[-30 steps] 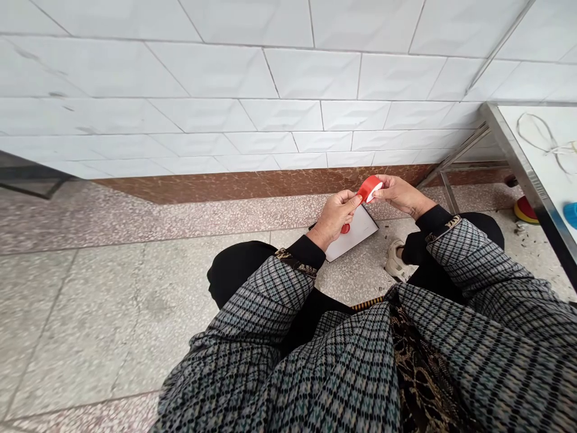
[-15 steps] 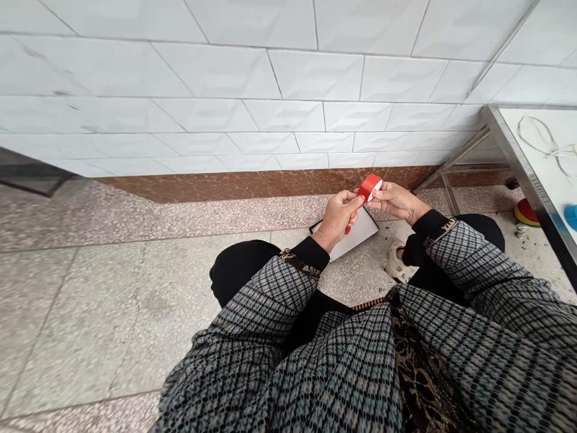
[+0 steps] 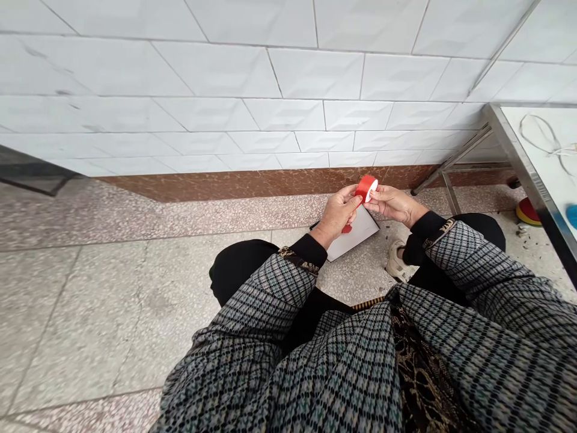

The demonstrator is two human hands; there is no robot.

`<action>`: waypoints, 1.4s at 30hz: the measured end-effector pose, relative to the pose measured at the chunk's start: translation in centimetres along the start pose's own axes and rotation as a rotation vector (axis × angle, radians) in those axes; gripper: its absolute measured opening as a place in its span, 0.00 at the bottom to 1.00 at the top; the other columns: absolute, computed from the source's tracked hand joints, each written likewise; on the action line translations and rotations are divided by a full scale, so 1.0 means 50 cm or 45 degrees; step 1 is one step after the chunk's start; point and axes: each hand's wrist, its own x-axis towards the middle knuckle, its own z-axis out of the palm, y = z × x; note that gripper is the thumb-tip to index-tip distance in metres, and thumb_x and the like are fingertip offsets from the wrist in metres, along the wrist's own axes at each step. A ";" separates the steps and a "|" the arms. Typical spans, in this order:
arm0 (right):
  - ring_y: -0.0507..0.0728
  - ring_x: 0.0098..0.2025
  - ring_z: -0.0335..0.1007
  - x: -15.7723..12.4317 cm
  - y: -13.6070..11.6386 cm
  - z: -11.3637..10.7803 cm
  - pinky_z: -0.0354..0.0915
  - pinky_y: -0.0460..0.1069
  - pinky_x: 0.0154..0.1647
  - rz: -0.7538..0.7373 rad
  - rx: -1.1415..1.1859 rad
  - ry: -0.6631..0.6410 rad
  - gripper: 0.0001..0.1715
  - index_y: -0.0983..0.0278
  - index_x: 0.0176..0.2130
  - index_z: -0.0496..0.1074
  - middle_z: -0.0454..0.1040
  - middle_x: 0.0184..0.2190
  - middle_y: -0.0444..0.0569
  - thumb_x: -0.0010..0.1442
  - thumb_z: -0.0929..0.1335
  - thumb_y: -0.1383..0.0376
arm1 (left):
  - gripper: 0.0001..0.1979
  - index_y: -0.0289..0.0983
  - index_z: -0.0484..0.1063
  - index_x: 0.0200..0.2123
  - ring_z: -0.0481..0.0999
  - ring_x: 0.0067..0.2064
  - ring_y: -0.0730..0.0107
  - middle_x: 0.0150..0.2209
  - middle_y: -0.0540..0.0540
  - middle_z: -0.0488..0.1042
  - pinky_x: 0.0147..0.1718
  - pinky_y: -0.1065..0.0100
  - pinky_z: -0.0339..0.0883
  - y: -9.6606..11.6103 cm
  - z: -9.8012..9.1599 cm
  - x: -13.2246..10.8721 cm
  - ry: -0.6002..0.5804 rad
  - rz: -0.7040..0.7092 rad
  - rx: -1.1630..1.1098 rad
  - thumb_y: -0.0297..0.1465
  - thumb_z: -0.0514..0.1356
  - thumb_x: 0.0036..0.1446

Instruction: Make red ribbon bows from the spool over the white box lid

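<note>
A roll of red tape (image 3: 366, 186) with a white inner ring is held up between my two hands, over the floor near the wall. My left hand (image 3: 339, 211) is closed, pinching the tape at the roll's left side. A red piece (image 3: 347, 229) shows just beneath that hand; it looks like a loose end of tape, but its link to the roll is hidden. From the right, my right hand (image 3: 391, 204) grips the roll's edge, thumb at the white ring. Below the hands lies a white flat board or box lid (image 3: 356, 236) with a dark edge, partly covered by my left hand.
A metal-framed table (image 3: 523, 156) stands at the right, carrying a white cable (image 3: 547, 139) and a blue object (image 3: 571, 215). Under it sits a red and yellow round object (image 3: 527, 211). The tiled wall (image 3: 297, 114) rises ahead. A white shoe (image 3: 397, 260) rests between my knees.
The roll has shifted slightly left and turned a little in my hands. My left hand has tilted, and more of the red piece below it shows.
</note>
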 end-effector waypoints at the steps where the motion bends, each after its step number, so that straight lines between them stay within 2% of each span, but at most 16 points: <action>1: 0.55 0.49 0.85 0.001 0.002 -0.003 0.80 0.52 0.61 -0.006 -0.034 -0.017 0.16 0.62 0.46 0.82 0.87 0.45 0.50 0.61 0.83 0.64 | 0.20 0.34 0.79 0.56 0.58 0.16 0.82 0.22 0.59 0.70 0.17 0.71 0.51 0.002 -0.002 0.000 -0.009 0.001 -0.003 0.33 0.72 0.63; 4: 0.60 0.52 0.85 0.005 0.001 -0.015 0.83 0.57 0.59 -0.071 -0.229 -0.087 0.23 0.60 0.54 0.82 0.86 0.51 0.53 0.63 0.82 0.56 | 0.18 0.34 0.79 0.53 0.59 0.16 0.83 0.23 0.59 0.71 0.17 0.72 0.50 0.008 -0.007 -0.001 -0.018 -0.005 -0.010 0.33 0.72 0.63; 8: 0.65 0.64 0.80 0.009 -0.017 -0.035 0.79 0.63 0.65 -0.475 -0.854 -0.057 0.33 0.56 0.66 0.77 0.81 0.65 0.54 0.65 0.79 0.58 | 0.15 0.35 0.78 0.49 0.60 0.16 0.83 0.24 0.57 0.73 0.17 0.72 0.48 0.011 -0.015 -0.003 -0.048 -0.073 0.008 0.32 0.73 0.61; 11: 0.66 0.67 0.77 0.008 -0.033 -0.044 0.74 0.65 0.70 -0.746 -1.343 -0.074 0.29 0.56 0.66 0.79 0.79 0.68 0.55 0.68 0.77 0.62 | 0.14 0.35 0.77 0.48 0.59 0.15 0.83 0.25 0.56 0.74 0.17 0.73 0.46 0.009 -0.018 -0.006 -0.084 -0.113 0.027 0.31 0.72 0.61; 14: 0.66 0.62 0.81 0.003 -0.042 -0.043 0.75 0.64 0.69 -0.857 -1.549 -0.108 0.23 0.59 0.62 0.81 0.82 0.64 0.58 0.69 0.76 0.62 | 0.12 0.35 0.76 0.47 0.59 0.15 0.83 0.25 0.56 0.74 0.17 0.73 0.45 0.007 -0.013 -0.010 -0.084 -0.114 0.060 0.30 0.71 0.62; 16: 0.65 0.56 0.83 0.002 -0.043 -0.039 0.76 0.63 0.66 -0.843 -1.534 -0.059 0.22 0.60 0.60 0.83 0.85 0.60 0.57 0.68 0.76 0.62 | 0.12 0.36 0.75 0.48 0.59 0.15 0.83 0.25 0.57 0.73 0.17 0.73 0.46 0.006 -0.006 -0.012 -0.046 -0.095 0.071 0.29 0.70 0.63; 19: 0.64 0.51 0.84 0.005 -0.044 -0.036 0.76 0.61 0.64 -0.733 -1.363 0.087 0.20 0.60 0.55 0.85 0.87 0.52 0.52 0.63 0.78 0.65 | 0.12 0.39 0.74 0.49 0.59 0.15 0.82 0.24 0.59 0.71 0.16 0.73 0.48 0.007 0.006 -0.014 0.083 -0.036 0.086 0.30 0.70 0.64; 21: 0.65 0.50 0.83 0.011 -0.046 -0.039 0.75 0.60 0.65 -0.663 -1.181 0.209 0.20 0.60 0.51 0.86 0.87 0.46 0.49 0.58 0.79 0.67 | 0.10 0.39 0.74 0.45 0.58 0.16 0.82 0.23 0.60 0.68 0.16 0.74 0.47 0.008 0.011 -0.016 0.152 -0.025 0.124 0.30 0.70 0.64; 24: 0.63 0.49 0.83 0.017 -0.053 -0.043 0.74 0.60 0.66 -0.556 -0.948 0.348 0.21 0.60 0.48 0.86 0.87 0.42 0.46 0.53 0.80 0.71 | 0.07 0.37 0.75 0.37 0.56 0.15 0.84 0.20 0.60 0.63 0.16 0.75 0.46 0.012 0.015 -0.022 0.158 -0.076 0.181 0.30 0.70 0.64; 27: 0.60 0.47 0.82 0.015 -0.057 -0.039 0.76 0.56 0.62 -0.440 -0.795 0.286 0.20 0.61 0.47 0.86 0.87 0.42 0.45 0.53 0.79 0.71 | 0.10 0.37 0.75 0.34 0.55 0.16 0.84 0.19 0.60 0.60 0.17 0.75 0.46 0.016 0.015 -0.028 0.120 -0.086 0.126 0.32 0.72 0.64; 30: 0.58 0.44 0.82 0.011 -0.054 -0.028 0.78 0.53 0.53 -0.334 -0.587 0.149 0.19 0.61 0.47 0.85 0.88 0.42 0.45 0.53 0.79 0.68 | 0.15 0.38 0.73 0.31 0.55 0.17 0.83 0.18 0.59 0.61 0.18 0.75 0.47 0.017 0.012 -0.031 0.058 -0.073 0.056 0.37 0.74 0.62; 33: 0.56 0.42 0.82 0.008 -0.047 -0.020 0.78 0.50 0.47 -0.256 -0.437 0.108 0.20 0.60 0.45 0.85 0.88 0.41 0.45 0.51 0.82 0.64 | 0.16 0.37 0.75 0.30 0.54 0.17 0.83 0.17 0.58 0.61 0.19 0.74 0.45 0.015 0.008 -0.031 0.042 -0.070 0.045 0.39 0.75 0.61; 37: 0.55 0.40 0.82 0.006 -0.042 -0.020 0.78 0.50 0.48 -0.155 -0.381 0.092 0.17 0.61 0.41 0.85 0.87 0.39 0.47 0.52 0.83 0.61 | 0.13 0.36 0.77 0.30 0.54 0.18 0.83 0.17 0.58 0.61 0.19 0.74 0.44 0.013 0.010 -0.029 0.105 -0.028 0.037 0.36 0.74 0.60; 42: 0.54 0.38 0.82 0.007 -0.041 -0.018 0.78 0.49 0.47 -0.071 -0.368 0.124 0.11 0.61 0.38 0.84 0.88 0.37 0.48 0.55 0.83 0.64 | 0.13 0.37 0.74 0.28 0.54 0.18 0.83 0.18 0.57 0.63 0.19 0.74 0.44 0.017 0.018 -0.031 0.172 -0.005 -0.059 0.34 0.74 0.59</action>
